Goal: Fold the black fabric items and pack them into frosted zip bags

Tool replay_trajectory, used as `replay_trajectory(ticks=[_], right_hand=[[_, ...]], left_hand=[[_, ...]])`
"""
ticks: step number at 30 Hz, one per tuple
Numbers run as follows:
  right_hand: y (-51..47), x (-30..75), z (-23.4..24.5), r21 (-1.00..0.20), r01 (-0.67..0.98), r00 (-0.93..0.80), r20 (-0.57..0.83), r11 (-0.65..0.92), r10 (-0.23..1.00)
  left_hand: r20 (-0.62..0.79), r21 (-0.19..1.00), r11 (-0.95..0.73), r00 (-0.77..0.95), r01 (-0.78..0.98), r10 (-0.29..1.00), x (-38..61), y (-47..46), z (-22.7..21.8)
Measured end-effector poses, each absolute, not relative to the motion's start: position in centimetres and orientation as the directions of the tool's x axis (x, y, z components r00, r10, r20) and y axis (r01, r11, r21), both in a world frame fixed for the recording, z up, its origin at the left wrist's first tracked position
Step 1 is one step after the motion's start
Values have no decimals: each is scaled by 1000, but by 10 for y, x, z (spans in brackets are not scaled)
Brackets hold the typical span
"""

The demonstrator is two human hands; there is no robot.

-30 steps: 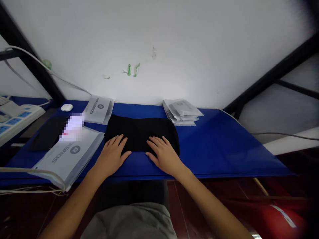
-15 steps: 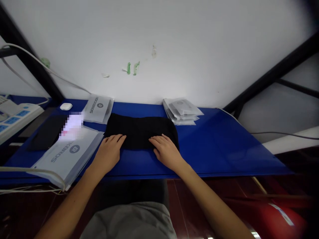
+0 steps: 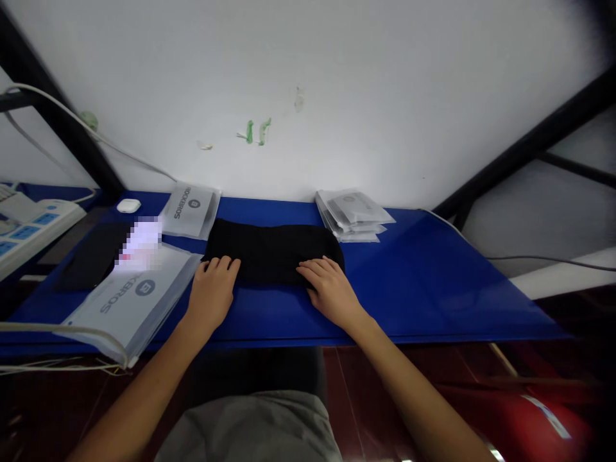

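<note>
A folded black piece of cloth (image 3: 272,250) lies flat as a wide strip on the blue table, its exact kind not clear. My left hand (image 3: 214,289) rests on its near left corner, fingers laid over the edge and pointing away from me. On the near right part lies my right hand (image 3: 332,292), fingers stretched across the cloth and thumb just below its near edge. Both hands look open and touch the cloth from above.
Printed frosted zip bags (image 3: 129,301) lie at the left, with another bag (image 3: 190,208) behind. A stack of bags (image 3: 353,212) sits at the back right. A phone, a white earbud case (image 3: 128,205) and a power strip (image 3: 36,224) are at the far left.
My right hand has slid slightly to the right along the cloth. My left hand has shifted a little, with its fingers more bent. The cloth's near edge looks slightly changed.
</note>
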State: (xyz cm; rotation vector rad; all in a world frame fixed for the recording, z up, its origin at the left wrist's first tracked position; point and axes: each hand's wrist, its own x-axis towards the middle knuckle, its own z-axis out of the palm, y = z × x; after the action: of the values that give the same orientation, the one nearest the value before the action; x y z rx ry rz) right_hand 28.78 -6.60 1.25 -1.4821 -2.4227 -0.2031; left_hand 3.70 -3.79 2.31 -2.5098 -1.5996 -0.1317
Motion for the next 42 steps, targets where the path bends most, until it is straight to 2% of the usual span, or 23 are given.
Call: replay_trajectory(ticks=[3,11,17,21,31,42], right_hand=[[-67,296,11,-15,884,-438,322,467,839],[-68,303,13,-28,871,-455,332,491,826],[-75,304,24,-87,864,-444,332,496,832],[-82,304,38,-144,862,-441,259,486,859],[-92,302,79,-325,862,-406,17,389,914],[-43,314,113,-434,806,-522,-200,402,829]], left_hand=[[148,-89,-415,424,905,893,37,-37,25],[164,11,-437,429,899,888,32,-39,30],[230,-4,-444,433,896,872,24,-47,37],[238,-19,-450,441,893,865,20,-55,46],[99,45,-408,403,912,910,18,-67,75],[116,36,-345,339,938,934,19,-45,90]])
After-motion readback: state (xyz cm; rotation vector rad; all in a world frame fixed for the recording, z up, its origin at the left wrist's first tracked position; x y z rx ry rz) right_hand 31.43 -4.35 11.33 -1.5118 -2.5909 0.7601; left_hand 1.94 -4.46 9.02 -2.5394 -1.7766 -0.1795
